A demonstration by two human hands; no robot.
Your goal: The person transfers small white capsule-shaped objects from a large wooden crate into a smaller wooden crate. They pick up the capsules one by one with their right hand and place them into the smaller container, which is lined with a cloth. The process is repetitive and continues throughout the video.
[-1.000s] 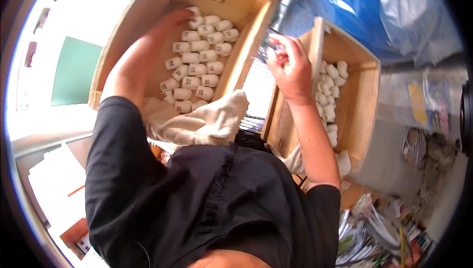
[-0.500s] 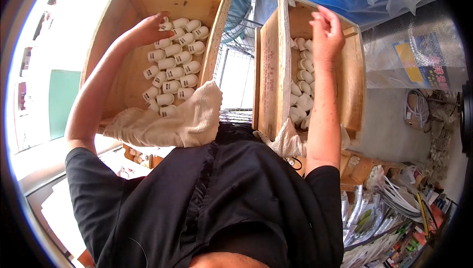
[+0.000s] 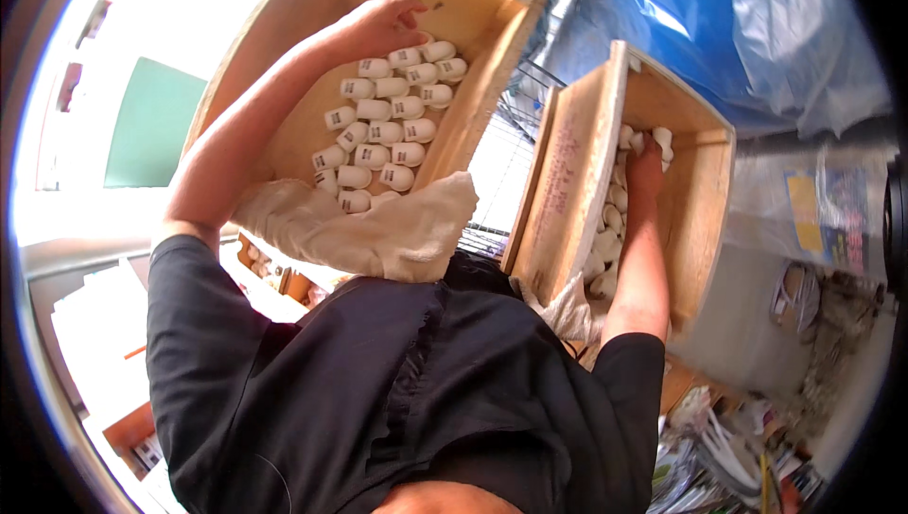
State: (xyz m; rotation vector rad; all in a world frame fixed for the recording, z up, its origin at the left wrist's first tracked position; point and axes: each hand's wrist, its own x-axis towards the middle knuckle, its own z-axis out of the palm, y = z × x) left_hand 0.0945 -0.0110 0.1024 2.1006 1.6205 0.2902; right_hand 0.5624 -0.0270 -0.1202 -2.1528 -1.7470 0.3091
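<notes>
My left hand (image 3: 386, 27), upper centre-left of the frame, hovered low over the far end of the glossy white, round-ended caps with dark printed marks (image 3: 378, 131). Its fingers were half curled and parted, the thumb next to the farthest cap, and I could see nothing pinched between them. Those caps lay on the floor of the large pale wooden box (image 3: 492, 60), set close in slanting rows, most with their marks facing up, presumably so that each one could be checked at a glance.

My right hand (image 3: 646, 169) reached down into the narrower pale wooden box (image 3: 695, 197) at centre right. Its fingertips were lost among the loose white rounded pieces (image 3: 606, 244), so I cannot tell whether they had closed on one. That pile lay in no clear order (plain storage, I would judge, where a tumble did no harm).

A soft beige cloth (image 3: 369, 240) covered the near edge of the large box, at centre left, and a second crumpled beige cloth (image 3: 570, 311) hung at the near end of the narrower one; both probably spared my arms from raw wood. The boxes stood side by side, likely so that each hand had its own within reach.
</notes>
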